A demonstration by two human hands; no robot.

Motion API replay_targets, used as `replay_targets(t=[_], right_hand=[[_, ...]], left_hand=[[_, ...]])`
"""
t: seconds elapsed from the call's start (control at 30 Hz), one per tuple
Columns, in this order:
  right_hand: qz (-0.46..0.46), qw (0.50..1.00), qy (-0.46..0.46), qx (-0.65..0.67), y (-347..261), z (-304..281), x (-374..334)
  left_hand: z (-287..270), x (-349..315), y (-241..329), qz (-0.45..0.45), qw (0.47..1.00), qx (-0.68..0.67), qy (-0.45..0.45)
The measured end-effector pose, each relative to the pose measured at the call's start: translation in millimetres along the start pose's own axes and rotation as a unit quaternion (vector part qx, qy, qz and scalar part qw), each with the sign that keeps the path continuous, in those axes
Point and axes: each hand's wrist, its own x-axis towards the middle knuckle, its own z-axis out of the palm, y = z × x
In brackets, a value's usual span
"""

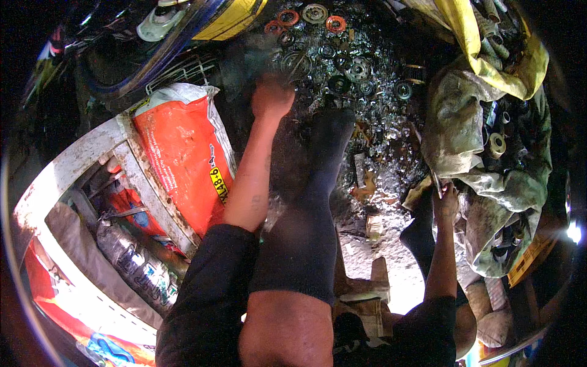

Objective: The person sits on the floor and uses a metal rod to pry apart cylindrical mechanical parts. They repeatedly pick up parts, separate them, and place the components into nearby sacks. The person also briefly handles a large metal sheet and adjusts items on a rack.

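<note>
Wet floor (396, 164); right hand (447, 202) grips slim tool (436, 183), long axis pointing forward; left hand (273, 95) blurred, grip unclear.

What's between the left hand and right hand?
Head view: from left hand to right hand, the outstretched leg in dark fabric, then glinting, littered floor, then a tan piece I can't identify.

Looking down on a dark floor (394, 164), glistening as if wet toward the top; whitening into a bright patch (403, 278) at lower centre; catching a harsh point of light (573, 232) at the right edge; passing a pale, brown-stained frame (73, 153) at left, a wire rack (183, 74) beyond; fading into blackness around the rim.
</note>
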Motion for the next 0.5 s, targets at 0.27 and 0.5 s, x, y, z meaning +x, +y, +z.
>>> replay_targets(t=[0.27,0.5], right_hand=[[-0.035,0.998,0.046,0.006,16,20,0],[0.105,0.988,-0.112,-0.024,-28,-20,-10]], left_hand=[[-17,-27,17,-0.094,0.809,-0.503,-0.291],[-16,-31,26,0.045,0.957,-0.218,-0.185]])
